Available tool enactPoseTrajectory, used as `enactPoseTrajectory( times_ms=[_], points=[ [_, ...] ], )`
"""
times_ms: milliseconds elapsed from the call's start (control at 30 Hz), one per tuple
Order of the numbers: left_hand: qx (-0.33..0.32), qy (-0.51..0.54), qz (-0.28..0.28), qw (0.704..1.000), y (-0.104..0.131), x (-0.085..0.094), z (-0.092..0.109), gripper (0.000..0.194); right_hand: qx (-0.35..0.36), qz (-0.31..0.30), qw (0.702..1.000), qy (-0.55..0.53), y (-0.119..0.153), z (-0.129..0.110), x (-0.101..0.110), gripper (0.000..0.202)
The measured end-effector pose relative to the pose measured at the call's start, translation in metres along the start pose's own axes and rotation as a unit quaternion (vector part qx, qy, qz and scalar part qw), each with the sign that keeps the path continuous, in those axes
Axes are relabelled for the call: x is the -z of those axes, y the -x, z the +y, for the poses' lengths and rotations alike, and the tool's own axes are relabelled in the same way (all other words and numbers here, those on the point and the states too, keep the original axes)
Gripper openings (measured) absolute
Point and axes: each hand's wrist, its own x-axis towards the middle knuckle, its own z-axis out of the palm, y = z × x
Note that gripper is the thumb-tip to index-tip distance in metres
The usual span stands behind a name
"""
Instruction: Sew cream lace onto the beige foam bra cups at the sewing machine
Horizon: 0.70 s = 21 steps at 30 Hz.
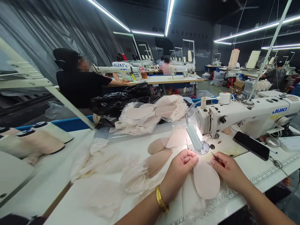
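My left hand [184, 164], with a gold band at the wrist, pinches the upper edge of a pale pink teardrop-shaped pad [206, 181] just in front of the sewing machine's needle plate [205, 148]. At the pad's upper right, my right hand [223, 167] is closed around small dark tweezers or snips [217, 159], tips pointing up and left. The white sewing machine [243, 117] stands behind both hands, its lamp lighting the needle area. More beige pads [159, 157] lie left of my left hand, joined to sheer lace fabric [105, 165].
A black phone [251, 145] lies on the table at the right, near a printed ruler strip [269, 172]. Behind the work are a pile of lace pieces [150, 112] and black plastic bags [117, 101]. Thread cones [39, 140] stand at left. A person in black [79, 82] sits beyond.
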Motion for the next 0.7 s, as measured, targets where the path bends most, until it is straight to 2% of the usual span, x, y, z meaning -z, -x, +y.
enactPoseTrajectory(
  times_ms=[133,300,433,567,700],
  points=[
    [-0.016,-0.024,-0.009,1.000,0.001,-0.003,0.000,0.035,0.012,-0.014,1.000,0.007,0.002,-0.001,-0.001,0.043],
    [-0.059,-0.099,-0.011,0.993,0.000,-0.010,-0.005,0.025,0.073,-0.039,0.995,0.053,0.002,0.009,-0.003,0.046],
    [-0.057,-0.168,-0.009,0.984,-0.002,-0.011,-0.003,0.025,0.099,0.010,0.994,0.035,-0.005,0.026,-0.004,0.045],
    [-0.053,-0.241,-0.010,0.969,0.008,-0.002,0.006,0.021,0.111,0.057,0.992,0.020,-0.013,0.039,-0.003,0.047],
    [-0.058,-0.311,-0.012,0.949,0.026,0.020,0.020,0.015,0.118,0.065,0.991,0.022,-0.020,0.044,-0.006,0.050]
  ],
)
